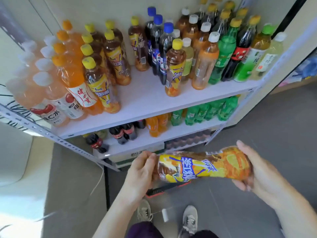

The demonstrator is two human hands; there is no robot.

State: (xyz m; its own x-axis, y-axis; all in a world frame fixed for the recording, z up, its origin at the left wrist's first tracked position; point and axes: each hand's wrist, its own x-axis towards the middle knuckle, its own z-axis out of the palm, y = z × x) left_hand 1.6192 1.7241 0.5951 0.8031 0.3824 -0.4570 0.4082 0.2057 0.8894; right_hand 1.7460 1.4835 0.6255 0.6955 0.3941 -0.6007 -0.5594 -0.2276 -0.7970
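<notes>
tea bottle [205, 166] cap hidden inside left hand [142, 170], lowest shelf items [187, 138] dim, perhaps cartons

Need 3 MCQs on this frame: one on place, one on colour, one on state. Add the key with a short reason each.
1. Where is the iced tea bottle that the person handles?
A) in the air, lower than the top shelf
B) standing on that shelf
C) lying on the floor

2. What colour are the caps of the Pepsi bottles on the top shelf?
A) red
B) blue
C) green

3. How does the iced tea bottle lie?
A) upright
B) upside down
C) roughly level, on its side

Key:
1 A: the left hand grips its cap end and the right hand grips its base, clear of any shelf.
2 B: three blue caps show above the Pepsi labels.
3 C: its cap end points to the person's left and its base to the right.
</notes>
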